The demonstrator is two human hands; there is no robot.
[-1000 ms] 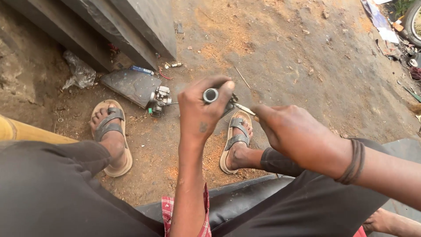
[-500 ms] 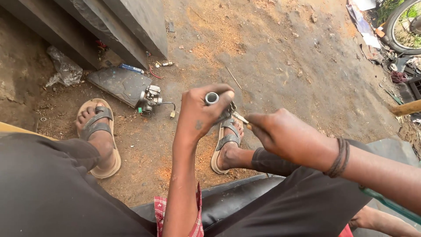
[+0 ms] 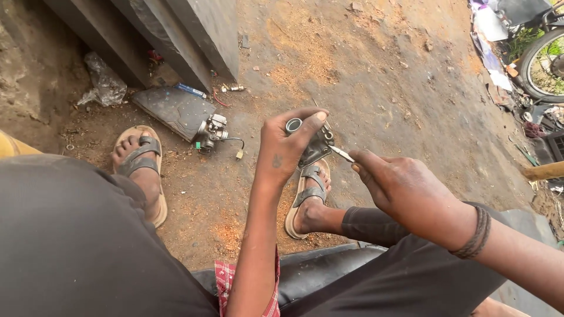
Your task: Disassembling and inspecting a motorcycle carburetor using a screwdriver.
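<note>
Above the dirt ground (image 3: 364, 70), left hand (image 3: 285, 149) gripping metal part (image 3: 311, 141).

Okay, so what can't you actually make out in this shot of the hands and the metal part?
Head view only:
- Metal part: mostly covered by the left hand; its full shape is hidden.
- Thin tool: its handle is hidden inside the right hand.
- Second metal part on the ground: too small for detail.
- Wheel: cut off by the right edge.
</note>
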